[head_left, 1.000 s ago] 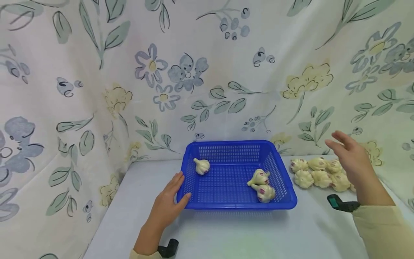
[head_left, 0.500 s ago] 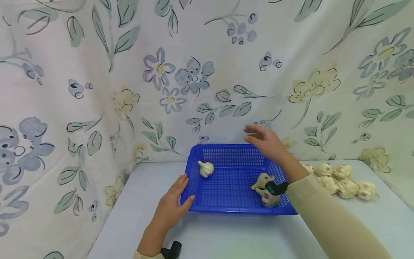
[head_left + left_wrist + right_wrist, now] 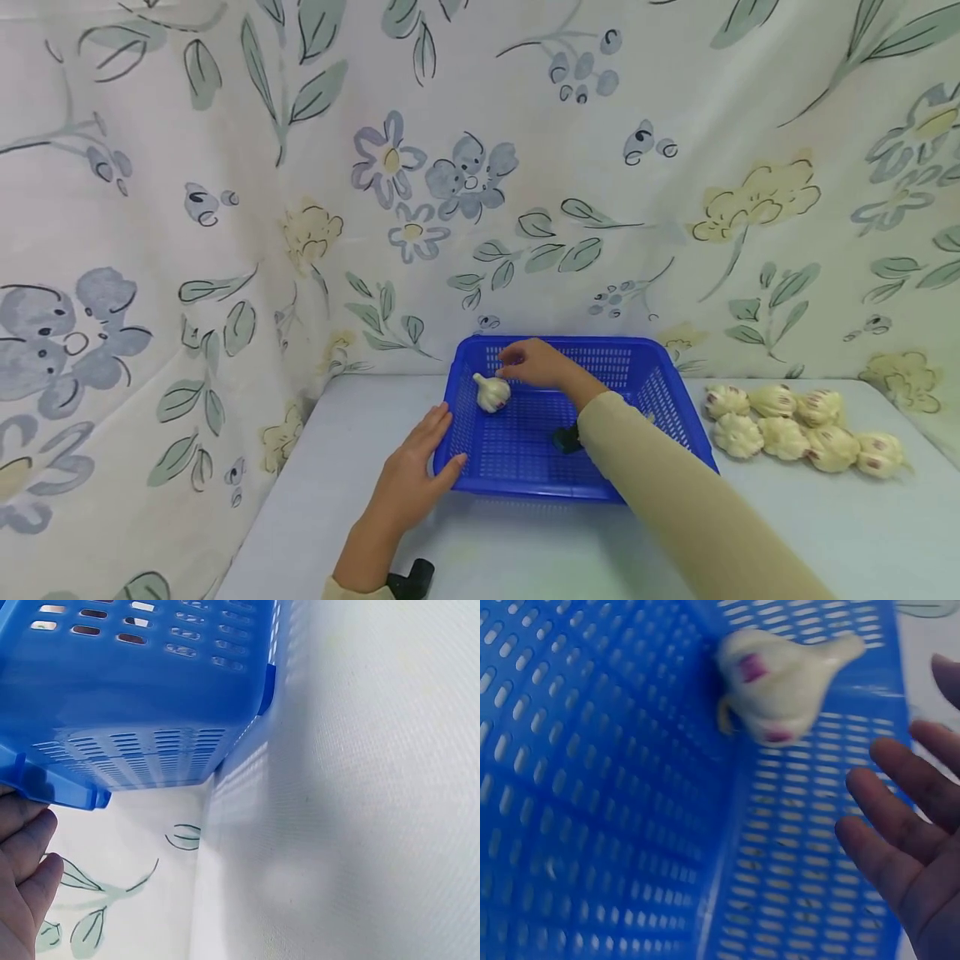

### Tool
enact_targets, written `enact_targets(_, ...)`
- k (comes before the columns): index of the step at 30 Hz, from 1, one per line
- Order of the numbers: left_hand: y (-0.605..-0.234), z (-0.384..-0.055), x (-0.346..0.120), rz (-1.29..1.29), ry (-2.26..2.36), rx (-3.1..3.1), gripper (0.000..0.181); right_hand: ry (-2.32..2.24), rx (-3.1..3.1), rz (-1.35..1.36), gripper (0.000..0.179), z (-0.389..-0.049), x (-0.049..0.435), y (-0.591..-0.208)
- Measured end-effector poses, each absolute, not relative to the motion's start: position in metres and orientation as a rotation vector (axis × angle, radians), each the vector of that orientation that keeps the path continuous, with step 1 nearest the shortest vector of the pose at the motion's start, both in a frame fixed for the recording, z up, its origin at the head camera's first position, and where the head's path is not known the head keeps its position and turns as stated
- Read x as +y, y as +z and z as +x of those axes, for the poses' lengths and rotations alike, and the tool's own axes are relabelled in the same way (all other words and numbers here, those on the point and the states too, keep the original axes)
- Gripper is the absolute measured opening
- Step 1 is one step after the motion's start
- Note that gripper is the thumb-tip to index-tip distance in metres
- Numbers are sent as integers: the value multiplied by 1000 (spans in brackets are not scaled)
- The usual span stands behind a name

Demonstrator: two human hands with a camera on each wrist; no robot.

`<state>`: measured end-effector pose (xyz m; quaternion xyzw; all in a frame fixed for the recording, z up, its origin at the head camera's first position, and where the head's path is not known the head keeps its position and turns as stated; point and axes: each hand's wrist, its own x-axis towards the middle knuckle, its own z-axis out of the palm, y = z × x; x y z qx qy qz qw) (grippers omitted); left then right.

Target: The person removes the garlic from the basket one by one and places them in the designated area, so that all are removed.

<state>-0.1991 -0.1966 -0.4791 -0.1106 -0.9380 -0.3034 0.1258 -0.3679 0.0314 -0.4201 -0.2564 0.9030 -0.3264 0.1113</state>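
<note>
A blue plastic basket [image 3: 525, 483] with slotted walls stands on the white table. Against its left rim lies my left hand [image 3: 416, 467], fingers extended and thumb at the front corner; in the left wrist view the fingers [image 3: 28, 844] touch the rim from outside. Inside, near the left wall, sits a garlic bulb [image 3: 492, 393] with purple patches, also large in the right wrist view [image 3: 780, 686]. My right hand [image 3: 542, 364] hovers just right of that bulb, fingers loosely bent, holding nothing. My right forearm mostly hides the basket's right side.
Several garlic bulbs [image 3: 785, 438] lie in two rows on the table to the right of the basket. A floral cloth [image 3: 547, 167] hangs behind the table and along its left side.
My right hand has swept left from above the bulbs on the table, across the basket, down to the bulb inside. My left hand stays at the rim. The view has shifted slightly.
</note>
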Motion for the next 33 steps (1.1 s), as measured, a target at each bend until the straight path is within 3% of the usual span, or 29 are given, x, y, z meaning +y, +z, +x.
enact_targets(5,-479,-200,-197,-340,-879,-2726,67,-884,2631,-764,35,-371,17,-434)
enact_targets(21,-479,-200,-195,-326,-859,-2723,66,-807,2670,-679,52,-370,0,-450)
enact_targets(28,-479,-200,-196,-340,-864,-2719,66,-774,2610,-640,47,-369,3,-452)
enact_targets(33,-479,-199,-196,-341,-860,-2731,66,-683,2595,-668,58,-368,8,-455)
